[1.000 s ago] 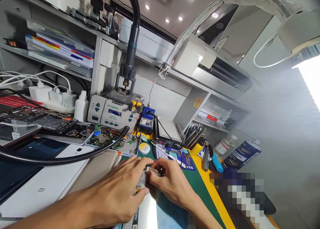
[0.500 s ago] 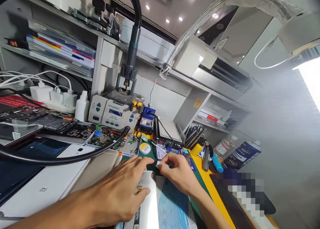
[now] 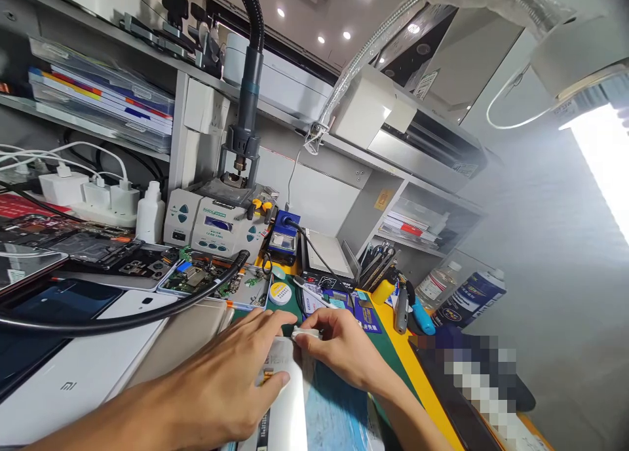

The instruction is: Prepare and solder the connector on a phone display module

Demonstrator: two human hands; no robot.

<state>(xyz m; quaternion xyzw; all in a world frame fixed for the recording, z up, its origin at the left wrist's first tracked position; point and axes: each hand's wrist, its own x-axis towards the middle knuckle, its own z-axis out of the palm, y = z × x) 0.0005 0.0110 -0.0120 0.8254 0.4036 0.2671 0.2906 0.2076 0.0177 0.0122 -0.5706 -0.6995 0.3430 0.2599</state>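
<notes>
My left hand (image 3: 223,385) lies flat on an opened phone (image 3: 287,405) on the green mat (image 3: 393,372), thumb and fingers pressing its upper end, where an orange flex part shows. My right hand (image 3: 344,349) is pinched on a small white piece (image 3: 305,333) at the phone's top edge, right beside my left fingertips. The phone's lower part is cut off by the frame's bottom edge.
A black hose (image 3: 122,316) crosses white and dark phones (image 3: 73,372) at left. Behind stand a rework station (image 3: 216,225), a white bottle (image 3: 150,212), circuit boards (image 3: 196,277), a solder tin (image 3: 280,293), tools (image 3: 407,310), bottles (image 3: 466,300). A blurred patch lies at right.
My right hand has shifted slightly up along the phone's top edge and now pinches a small white piece. The view has shifted a little; my left hand stays pressed on the phone.
</notes>
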